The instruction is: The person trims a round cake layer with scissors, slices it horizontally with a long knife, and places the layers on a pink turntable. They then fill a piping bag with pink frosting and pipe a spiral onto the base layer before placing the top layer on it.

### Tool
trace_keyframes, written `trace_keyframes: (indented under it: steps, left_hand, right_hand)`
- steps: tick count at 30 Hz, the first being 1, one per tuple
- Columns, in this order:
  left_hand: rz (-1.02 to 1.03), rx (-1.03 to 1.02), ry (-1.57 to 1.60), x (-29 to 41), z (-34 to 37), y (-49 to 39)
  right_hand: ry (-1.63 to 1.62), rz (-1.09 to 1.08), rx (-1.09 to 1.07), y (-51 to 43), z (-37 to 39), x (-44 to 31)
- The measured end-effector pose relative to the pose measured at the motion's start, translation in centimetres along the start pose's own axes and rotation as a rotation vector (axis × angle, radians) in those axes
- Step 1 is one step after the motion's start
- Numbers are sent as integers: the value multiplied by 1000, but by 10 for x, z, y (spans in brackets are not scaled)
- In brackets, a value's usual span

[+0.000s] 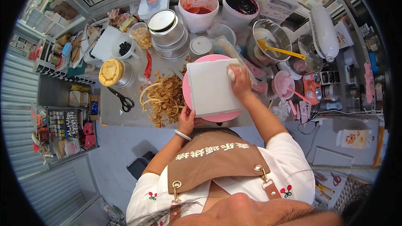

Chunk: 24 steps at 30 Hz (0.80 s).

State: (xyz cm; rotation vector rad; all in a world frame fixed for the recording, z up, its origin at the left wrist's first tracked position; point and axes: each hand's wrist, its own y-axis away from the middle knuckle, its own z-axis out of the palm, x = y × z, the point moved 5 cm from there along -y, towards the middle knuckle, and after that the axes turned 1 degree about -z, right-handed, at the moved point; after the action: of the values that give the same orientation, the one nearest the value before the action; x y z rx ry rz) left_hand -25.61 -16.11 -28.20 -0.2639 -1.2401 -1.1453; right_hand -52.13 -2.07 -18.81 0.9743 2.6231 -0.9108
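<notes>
A square white cake board (213, 88) lies flat on a round pink turntable (187, 95) at the table's front edge. My right hand (241, 83) presses a crumpled pale cloth (233, 71) onto the board's upper right part. At the lower left corner, my left hand (187, 120) touches the edge of the board and the turntable, its thumb on the corner. A heap of brown cake crumbs and pale trimmed strips (165, 99) lies just left of the turntable, partly hidden by it.
Black-handled scissors (125, 103) and a round yellow sponge cake (110, 72) on a tin sit left. Behind stand stacked metal cake tins (168, 34) and white buckets of red (198, 15) and dark filling (240, 8). A steel bowl with a yellow spatula (279, 50) and a pink bowl (283, 84) stand right.
</notes>
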Motion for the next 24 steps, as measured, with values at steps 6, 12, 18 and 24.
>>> trace_keyframes:
  steps: [6, 12, 18, 24]
  left_hand:
    - [195, -17, -297, 3, -5, -7]
    - [-20, -30, -56, 10, -3, -6]
    - [-19, -15, -30, 19, 2, -3]
    - [-46, -19, -79, 16, -3, -6]
  right_hand:
    - [-307, -364, -273, 80, 50, -146]
    - [-256, -187, -160, -47, 45, -47]
    - [-344, 2, -25, -33, 16, -46]
    - [-53, -258, -291, -84, 96, -125]
